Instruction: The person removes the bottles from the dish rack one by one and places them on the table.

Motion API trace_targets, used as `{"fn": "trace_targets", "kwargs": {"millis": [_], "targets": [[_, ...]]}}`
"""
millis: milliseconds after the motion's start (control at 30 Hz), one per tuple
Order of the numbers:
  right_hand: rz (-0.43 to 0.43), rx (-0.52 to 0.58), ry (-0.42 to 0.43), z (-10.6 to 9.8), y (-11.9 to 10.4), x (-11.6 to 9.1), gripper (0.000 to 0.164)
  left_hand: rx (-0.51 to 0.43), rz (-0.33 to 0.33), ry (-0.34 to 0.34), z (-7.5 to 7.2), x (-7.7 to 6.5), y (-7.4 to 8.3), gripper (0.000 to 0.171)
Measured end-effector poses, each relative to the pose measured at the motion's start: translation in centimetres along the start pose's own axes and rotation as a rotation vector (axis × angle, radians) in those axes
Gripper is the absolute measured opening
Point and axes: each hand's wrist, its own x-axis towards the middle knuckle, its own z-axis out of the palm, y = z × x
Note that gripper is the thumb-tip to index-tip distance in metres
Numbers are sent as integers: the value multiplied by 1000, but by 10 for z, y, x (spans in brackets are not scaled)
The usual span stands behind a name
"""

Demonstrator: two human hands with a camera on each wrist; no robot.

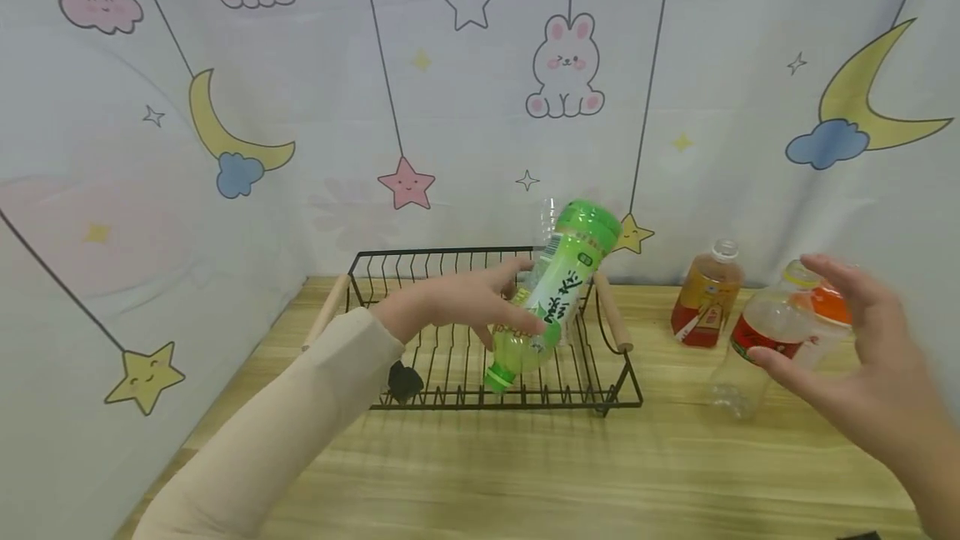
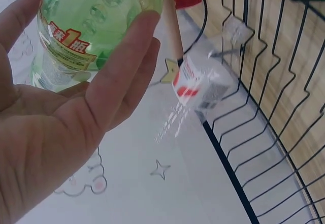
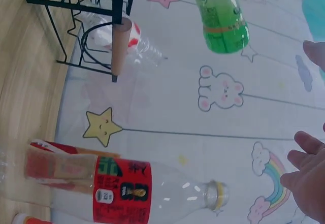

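My left hand holds a green plastic bottle over the dish rack. The bottle is tilted, its green cap down and its base up to the right. In the left wrist view, the thumb and fingers lie around its yellow-green part. My right hand is held up at the right, fingers spread and holding nothing. Behind it, in the head view, stands a clear, capless bottle with a red label; the right wrist view shows this bottle apart from the fingers.
Another clear bottle with a red-and-white label is in the rack, near its wooden handle. An amber-labelled bottle and a bottle with an orange label stand at the right. A patterned curtain hangs behind the table.
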Motion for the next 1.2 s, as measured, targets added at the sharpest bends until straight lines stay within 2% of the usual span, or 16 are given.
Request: {"fn": "trace_targets", "kwargs": {"millis": [100,233,467,667,833,933,1033,1200], "targets": [[-124,-55,-45,5,-13,1,105,16,6,-39,11,-4,3,94],[-299,-67,-102,15,-24,0,91,48,4,-78,24,-8,4,94],[-450,-82,-219,34,-41,-5,82,41,-18,-136,40,-14,3,92],[-622,-74,-242,50,-54,-10,71,23,-29,-203,56,-18,0,85],[-724,-54,-262,62,-58,-18,64,2,-16,-269,67,-20,-6,79],[-765,-63,-307,68,-57,-23,59,-13,-8,-319,72,-20,-9,76],[-771,-111,-382,72,-55,-29,58,-33,0,-370,76,-20,-10,70],[-764,-204,-491,76,-53,-36,57,-30,-12,-414,79,-21,-10,74]]}}
